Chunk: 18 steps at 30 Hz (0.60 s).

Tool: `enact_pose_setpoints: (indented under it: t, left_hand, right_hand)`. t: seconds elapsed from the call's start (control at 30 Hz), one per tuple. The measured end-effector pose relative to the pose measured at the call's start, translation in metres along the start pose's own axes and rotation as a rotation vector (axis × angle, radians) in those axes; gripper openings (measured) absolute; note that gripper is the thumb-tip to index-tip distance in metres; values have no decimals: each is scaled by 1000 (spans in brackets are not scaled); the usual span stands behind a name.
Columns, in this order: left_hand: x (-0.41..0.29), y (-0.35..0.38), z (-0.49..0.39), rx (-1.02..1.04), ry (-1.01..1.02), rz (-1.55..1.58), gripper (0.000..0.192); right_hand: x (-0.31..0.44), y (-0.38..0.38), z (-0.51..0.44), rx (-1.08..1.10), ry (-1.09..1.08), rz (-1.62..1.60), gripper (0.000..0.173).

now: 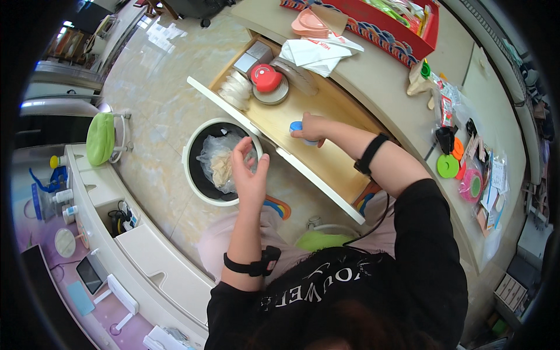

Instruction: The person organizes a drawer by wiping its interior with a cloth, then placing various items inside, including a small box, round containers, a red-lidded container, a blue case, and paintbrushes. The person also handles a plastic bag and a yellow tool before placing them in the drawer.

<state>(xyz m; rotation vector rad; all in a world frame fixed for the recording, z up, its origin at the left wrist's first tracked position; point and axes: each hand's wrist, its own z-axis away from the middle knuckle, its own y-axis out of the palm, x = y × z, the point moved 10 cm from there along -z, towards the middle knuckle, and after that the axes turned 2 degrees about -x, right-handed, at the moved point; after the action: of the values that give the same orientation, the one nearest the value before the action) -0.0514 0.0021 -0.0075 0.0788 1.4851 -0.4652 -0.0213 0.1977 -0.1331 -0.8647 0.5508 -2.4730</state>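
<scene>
My right hand (314, 127) reaches into the pulled-out wooden drawer (332, 166) and grips a small round container with a blue top (296, 126). My fingers cover much of it. Over the trash bin (189, 164) hovers my left hand (251, 177), fingers apart and holding nothing. At the drawer's far end lie a red heart-shaped item (266, 77), a roll of tape (275, 92), a bundle of white ribbon or lace (235, 90), small grey boxes (253, 57) and a clear cylindrical container (297, 76).
White paper bags (317, 54), pink plastic pieces (309, 24) and a red box (393, 30) rest on the desk above the drawer. Assorted small items, including a green disc (448, 166), lie right. A green-cushioned stool (100, 139) stands left, beside a white cabinet (162, 262).
</scene>
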Motion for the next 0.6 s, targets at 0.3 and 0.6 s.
enact_pose_setpoints:
  t: [0.3, 0.6]
  left_hand:
    - [-13, 0, 4, 14, 32, -43, 44]
    - [-13, 2, 6, 33, 22, -72, 43]
  right_hand:
    - [61, 23, -91, -222, -158, 223, 74]
    - [52, 24, -100, -509, -63, -71, 74]
